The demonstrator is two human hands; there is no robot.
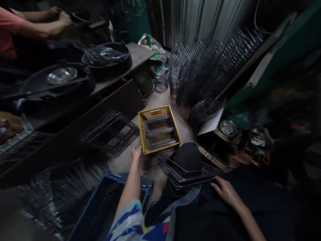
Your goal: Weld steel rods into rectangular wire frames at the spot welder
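A stack of dark metal wire frames (179, 182) lies across my lap, around my dark-clad knee. My right hand (227, 192) rests at the right end of this stack, thumb and fingers apart. My left hand (136, 153) is stretched forward with its fingers curled, beside the near left corner of a yellow plastic crate (140, 134). Whatever those fingers hold, if anything, is too small and dark to make out. Inside the crate lie several rectangular wire frames (160, 129). Larger dark frames (110, 132) are piled left of the crate, close to my left hand.
A blue plastic crate (100, 201) stands at my left, beside blurred wire pieces (55, 197). Tall stacks of wire rings (198, 67) stand at the back. Round black pans (107, 60) sit on the left bench, where another person's hands (62, 18) are working. A metal bowl (227, 127) is at right.
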